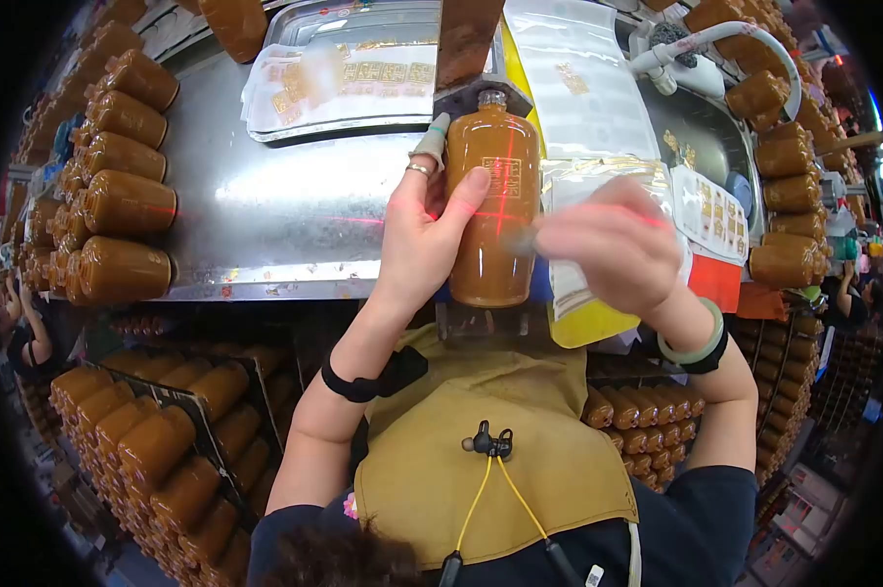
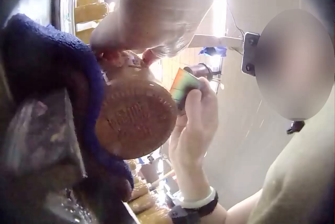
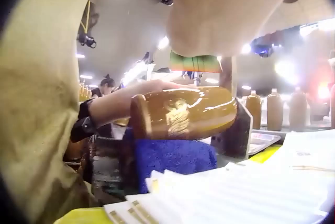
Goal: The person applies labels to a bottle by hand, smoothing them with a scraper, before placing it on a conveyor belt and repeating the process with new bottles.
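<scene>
A brown glossy bottle [image 1: 490,259] lies on its side with its neck pointing away from me, over a blue cloth [image 3: 175,160]. A gold square emblem and crossed red light lines mark its upper face. My left hand [image 1: 417,240] holds the bottle from the left, thumb on top, with pale covers on a finger. Just right of the bottle is my right hand [image 1: 622,249], blurred in the head view. It pinches a flat green piece with an orange edge [image 2: 183,90], held over the bottle in the right wrist view [image 3: 196,63].
White sheets with gold emblems [image 1: 608,186] lie on a yellow board [image 1: 588,328] at the right. A tray [image 1: 265,132] with more emblem sheets stands at the back left. Brown bottles [image 1: 129,201] line both sides. A dark upright block [image 1: 466,44] stands beyond the bottle's neck.
</scene>
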Demonstrator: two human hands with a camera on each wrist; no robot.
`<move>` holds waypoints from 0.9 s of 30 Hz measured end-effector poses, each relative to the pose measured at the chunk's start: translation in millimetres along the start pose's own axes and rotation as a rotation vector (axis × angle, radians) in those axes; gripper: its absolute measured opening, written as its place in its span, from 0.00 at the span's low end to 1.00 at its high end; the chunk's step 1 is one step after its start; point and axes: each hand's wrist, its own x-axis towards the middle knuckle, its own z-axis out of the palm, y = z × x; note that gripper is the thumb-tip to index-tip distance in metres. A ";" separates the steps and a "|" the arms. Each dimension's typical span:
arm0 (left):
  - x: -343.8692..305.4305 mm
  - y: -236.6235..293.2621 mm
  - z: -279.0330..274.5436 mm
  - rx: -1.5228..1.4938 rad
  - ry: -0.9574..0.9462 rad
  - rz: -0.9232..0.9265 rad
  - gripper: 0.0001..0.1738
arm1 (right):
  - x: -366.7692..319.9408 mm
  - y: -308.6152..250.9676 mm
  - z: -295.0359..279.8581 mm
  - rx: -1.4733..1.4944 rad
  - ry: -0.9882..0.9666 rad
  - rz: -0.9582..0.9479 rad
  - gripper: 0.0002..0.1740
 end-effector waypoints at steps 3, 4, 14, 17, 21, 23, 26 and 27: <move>-0.7 -0.4 -1.0 -0.063 -0.001 -0.032 0.40 | 12.5 15.1 -1.1 -0.123 0.082 0.009 0.17; -0.4 -0.3 -0.9 -0.068 0.005 -0.044 0.39 | 14.9 18.0 0.3 -0.172 0.128 -0.004 0.17; 2.0 -20.5 -20.3 -0.211 -0.040 -0.106 0.37 | 29.4 -20.4 26.5 -0.032 -0.368 -0.074 0.17; -5.1 -4.9 -14.8 -0.296 -0.048 -0.178 0.45 | 52.0 35.8 43.9 -0.186 -0.140 0.119 0.16; -18.0 -0.7 -25.9 -0.176 0.074 -0.094 0.48 | 42.8 69.2 17.9 -0.376 -0.072 -0.217 0.16; -25.8 2.4 -31.3 -0.173 0.045 -0.187 0.52 | -4.6 47.1 36.6 -0.027 -0.032 -0.292 0.13; -27.3 9.7 -27.4 -0.101 0.042 -0.206 0.54 | -14.6 12.3 24.5 0.119 -0.140 -0.343 0.14; -28.0 10.4 -26.6 -0.093 0.045 -0.223 0.54 | -18.1 11.3 28.2 0.101 -0.136 -0.266 0.16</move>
